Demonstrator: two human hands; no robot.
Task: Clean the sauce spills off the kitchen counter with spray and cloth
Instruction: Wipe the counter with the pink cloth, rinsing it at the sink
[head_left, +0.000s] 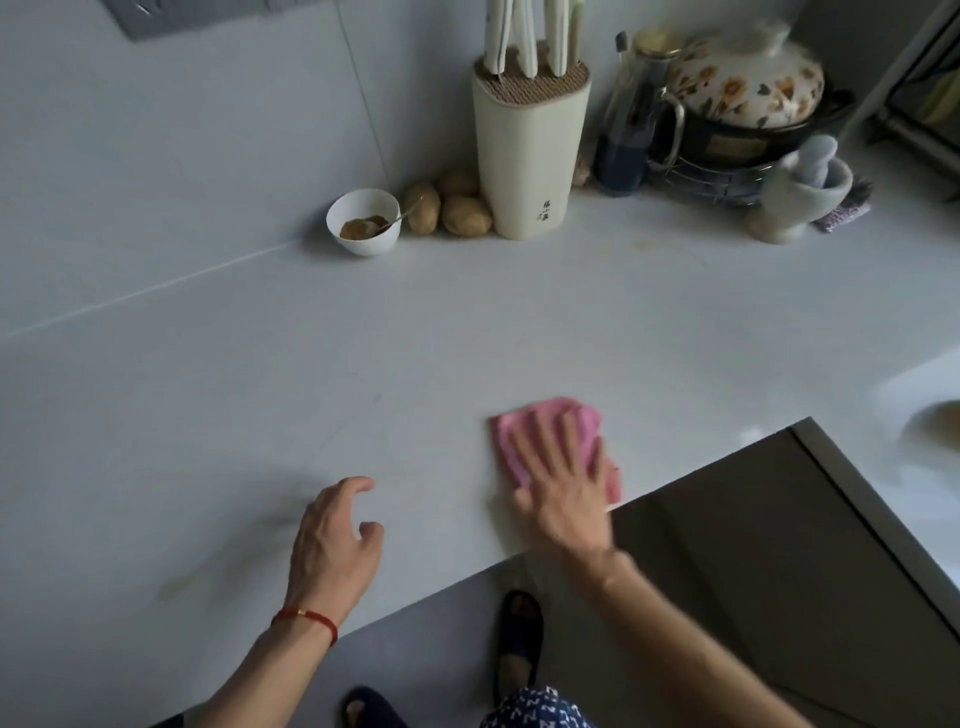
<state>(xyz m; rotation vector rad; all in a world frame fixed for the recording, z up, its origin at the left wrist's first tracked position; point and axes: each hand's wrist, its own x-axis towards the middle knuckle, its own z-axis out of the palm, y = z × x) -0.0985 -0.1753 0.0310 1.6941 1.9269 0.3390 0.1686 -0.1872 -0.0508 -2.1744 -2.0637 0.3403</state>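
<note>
Cloth (540, 431), pink and folded, lies flat on the white counter (467, 332) near its front edge, and the right hand (563, 483) is pressed down on top of it, fingers straight and spread, palm covering the cloth's near half while pink shows past the fingertips and on both sides. Blur on that hand and cloth. The left hand (332, 540) sits to the left of the cloth, well apart from it, fingers loosely curled with nothing in them, a red string bracelet (306, 618) at the wrist.

Count from the cloth: one cloth, two hands. Far behind it, against the wall, one cream knife block (527, 156) stands upright with several pale handles poking out. Left of the block, three potatoes (465, 213) huddle together, and left of those, one white bowl (363, 221) with brown sauce and a spoon in it. Right of the block: one dark glass bottle (626, 135), one flowered pot lid (743, 78) on a dark pot, one stone mortar with pestle (802, 189). A faint yellowish smear (660, 244) marks the counter between mortar and block.
</note>
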